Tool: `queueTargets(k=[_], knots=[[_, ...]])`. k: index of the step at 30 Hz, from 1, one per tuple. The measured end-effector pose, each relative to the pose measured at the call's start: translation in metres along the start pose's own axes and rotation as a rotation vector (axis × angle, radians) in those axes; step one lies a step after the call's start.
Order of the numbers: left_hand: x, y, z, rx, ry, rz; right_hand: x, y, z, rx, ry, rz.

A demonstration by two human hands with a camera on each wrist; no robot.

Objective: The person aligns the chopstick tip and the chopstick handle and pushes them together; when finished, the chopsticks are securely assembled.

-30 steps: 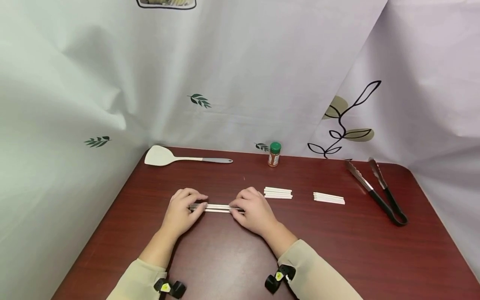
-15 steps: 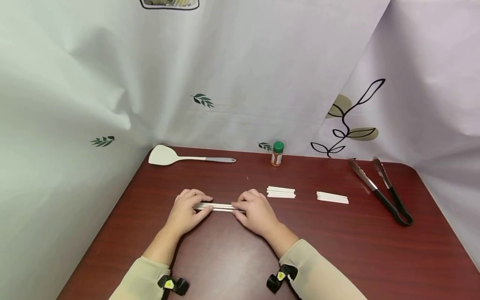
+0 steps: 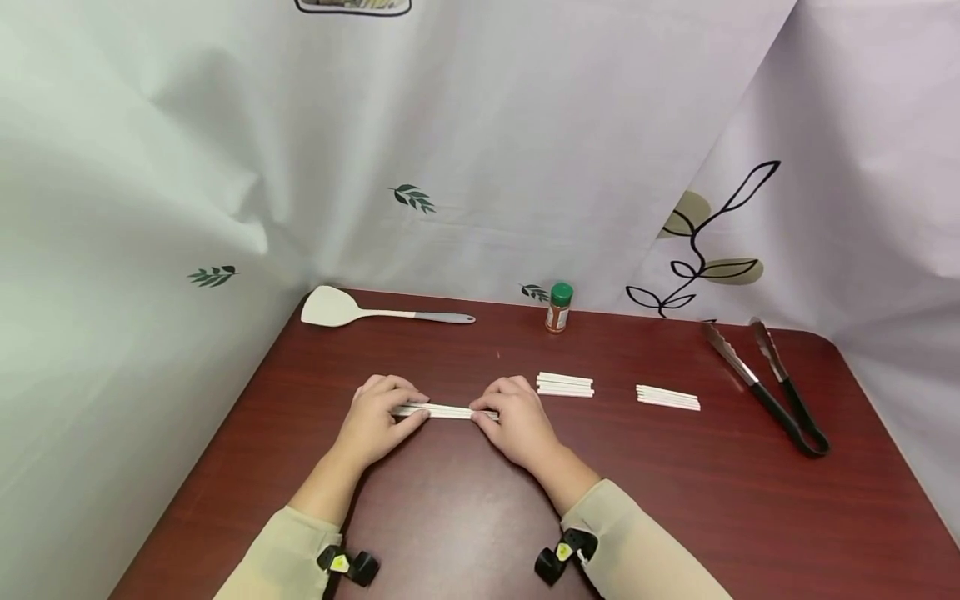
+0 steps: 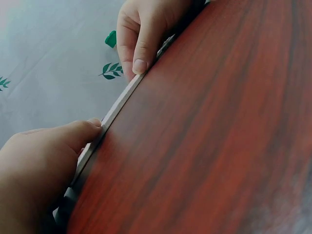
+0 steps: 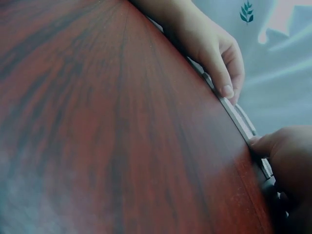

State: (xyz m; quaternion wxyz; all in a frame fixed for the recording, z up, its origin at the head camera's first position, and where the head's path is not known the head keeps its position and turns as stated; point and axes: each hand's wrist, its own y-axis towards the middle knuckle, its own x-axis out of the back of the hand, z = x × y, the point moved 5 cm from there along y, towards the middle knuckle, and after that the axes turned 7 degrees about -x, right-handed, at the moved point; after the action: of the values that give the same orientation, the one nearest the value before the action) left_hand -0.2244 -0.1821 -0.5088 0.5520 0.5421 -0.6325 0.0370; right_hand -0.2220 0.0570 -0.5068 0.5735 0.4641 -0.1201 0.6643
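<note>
Several thin white sticks [image 3: 452, 412] lie side by side on the table, running left to right between the two hands. My left hand [image 3: 375, 421] pinches their left end between thumb and fingers, and my right hand [image 3: 517, 419] pinches the right end the same way. In the left wrist view the sticks [image 4: 118, 104] show as a narrow pale strip low on the tabletop, thumbs on its near side. The right wrist view has the strip of sticks [image 5: 238, 119] between both thumbs too. Both ends are partly hidden under the fingers.
Right of the hands lie a group of short white sticks [image 3: 565, 385] and a second such group [image 3: 667, 398]. Along the back stand or lie a white spatula [image 3: 333, 307] and a green-capped spice jar [image 3: 557, 310]. Black-handled tongs [image 3: 780, 408] lie at the right. Curtains [image 3: 480, 150] border the table.
The sticks between the hands have come closer together, the gap between them now narrowed. Both hands have shifted slightly inward along them, while the whole head view has drifted a little.
</note>
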Motion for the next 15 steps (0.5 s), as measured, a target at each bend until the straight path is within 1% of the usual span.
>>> queueTargets(k=[3, 6, 11, 15], knots=[[0.0007, -0.0003, 0.0007, 0.005, 0.000, 0.002, -0.0001, 0.0003, 0.0007, -0.019, 0.016, 0.006], [0.0011, -0.0008, 0.0011, 0.002, -0.003, -0.002, 0.0003, 0.0001, 0.0020, -0.034, 0.008, 0.007], [0.0011, -0.0005, -0.0002, -0.026, -0.012, -0.022, 0.0017, -0.0008, 0.0023, -0.072, 0.029, -0.001], [0.0019, 0.0013, -0.0032, -0.050, -0.013, -0.058, 0.0050, -0.0015, 0.0016, -0.091, 0.073, -0.029]])
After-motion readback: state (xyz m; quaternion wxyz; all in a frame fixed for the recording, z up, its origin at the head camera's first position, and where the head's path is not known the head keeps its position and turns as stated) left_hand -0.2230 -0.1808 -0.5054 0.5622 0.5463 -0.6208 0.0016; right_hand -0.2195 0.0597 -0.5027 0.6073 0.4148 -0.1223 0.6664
